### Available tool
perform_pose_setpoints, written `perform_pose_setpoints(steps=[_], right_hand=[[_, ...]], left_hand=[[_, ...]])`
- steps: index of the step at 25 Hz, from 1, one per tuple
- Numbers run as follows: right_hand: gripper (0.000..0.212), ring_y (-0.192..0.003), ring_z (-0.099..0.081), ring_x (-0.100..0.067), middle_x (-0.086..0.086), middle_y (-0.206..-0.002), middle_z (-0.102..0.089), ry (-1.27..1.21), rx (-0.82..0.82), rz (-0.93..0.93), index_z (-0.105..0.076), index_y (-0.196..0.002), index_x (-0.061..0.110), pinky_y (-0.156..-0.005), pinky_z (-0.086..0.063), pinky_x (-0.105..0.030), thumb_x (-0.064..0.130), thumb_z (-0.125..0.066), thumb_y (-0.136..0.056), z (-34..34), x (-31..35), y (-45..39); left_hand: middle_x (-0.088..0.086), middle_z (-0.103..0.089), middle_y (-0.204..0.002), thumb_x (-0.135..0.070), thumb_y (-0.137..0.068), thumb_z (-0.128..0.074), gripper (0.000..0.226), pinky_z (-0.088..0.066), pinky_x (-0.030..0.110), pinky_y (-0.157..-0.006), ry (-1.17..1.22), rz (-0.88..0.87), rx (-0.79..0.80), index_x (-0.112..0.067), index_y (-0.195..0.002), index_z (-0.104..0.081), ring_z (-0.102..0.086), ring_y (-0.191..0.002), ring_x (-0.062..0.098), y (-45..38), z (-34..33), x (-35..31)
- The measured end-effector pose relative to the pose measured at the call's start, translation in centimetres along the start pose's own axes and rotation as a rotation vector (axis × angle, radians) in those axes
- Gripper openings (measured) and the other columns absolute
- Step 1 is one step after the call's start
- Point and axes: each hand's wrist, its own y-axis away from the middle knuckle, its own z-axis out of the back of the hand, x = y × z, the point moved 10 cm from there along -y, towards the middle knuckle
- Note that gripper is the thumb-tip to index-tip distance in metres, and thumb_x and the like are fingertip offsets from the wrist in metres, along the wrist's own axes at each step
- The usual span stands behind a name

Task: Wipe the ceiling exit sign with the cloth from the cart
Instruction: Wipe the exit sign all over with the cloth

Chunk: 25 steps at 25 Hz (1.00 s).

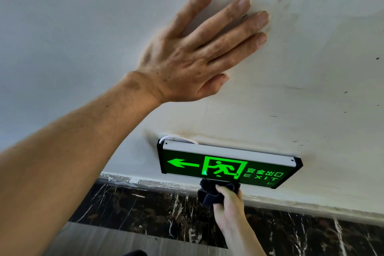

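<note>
Two hands: left hand [193,48] spread on ceiling [311,68]; right hand [228,199] presses bunched cloth [207,193] under exit sign [224,166].

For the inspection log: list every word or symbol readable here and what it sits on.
"安全出口" – on the green face of the exit sign, right part.
"EXIT" – same sign, just beneath those characters.
Left-pointing arrow and running-figure pictogram – same face, no words.
Small marks at the sign's lower right corner – too small to read.
</note>
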Motion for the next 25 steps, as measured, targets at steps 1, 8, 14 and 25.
perform_pose_setpoints(steps=[1,8,14,25], right_hand=[[0.053,-0.096,-0.058,-0.03,-0.018,-0.113,-0.059,0.0,0.008,-0.009,-0.05,-0.127,0.011,-0.072,-0.047,-0.033,-0.016,-0.053,-0.081,-0.4,-0.4,0.3],[0.043,-0.094,-0.06,-0.038,-0.029,-0.121,-0.059,0.11,0.071,-0.116,-0.054,-0.12,0.001,-0.084,-0.049,-0.048,-0.016,-0.053,-0.08,-3.7,-5.0,1.7],[0.037,-0.096,-0.062,-0.041,-0.027,-0.11,-0.066,0.203,0.135,-0.22,-0.059,-0.113,-0.001,-0.079,-0.049,-0.045,-0.015,-0.055,-0.079,-7.3,-9.4,3.2],[0.044,-0.104,-0.066,-0.039,-0.021,-0.111,-0.071,0.229,0.432,-0.33,-0.068,-0.113,0.017,-0.093,-0.048,-0.055,-0.011,-0.054,-0.082,-6.8,-9.8,7.7]], left_hand=[[0.007,-0.048,-0.148,-0.04,-0.082,-0.058,0.071,-0.029,0.056,-0.107,0.001,-0.001,0.002,-0.012,-0.146,-0.043,-0.044,-0.134,0.031,0.0,0.0,0.0],[0.007,-0.049,-0.147,-0.039,-0.081,-0.059,0.071,-0.029,0.055,-0.107,0.034,0.008,-0.007,-0.012,-0.145,-0.043,-0.046,-0.134,0.03,0.0,0.2,0.1],[0.006,-0.051,-0.145,-0.036,-0.083,-0.058,0.066,-0.028,0.054,-0.108,0.069,0.013,-0.007,-0.013,-0.144,-0.046,-0.047,-0.133,0.03,-0.1,0.3,0.2],[0.006,-0.049,-0.147,-0.04,-0.083,-0.058,0.07,-0.028,0.055,-0.108,0.036,0.001,0.023,-0.013,-0.146,-0.043,-0.046,-0.134,0.03,-0.1,0.0,0.0]])
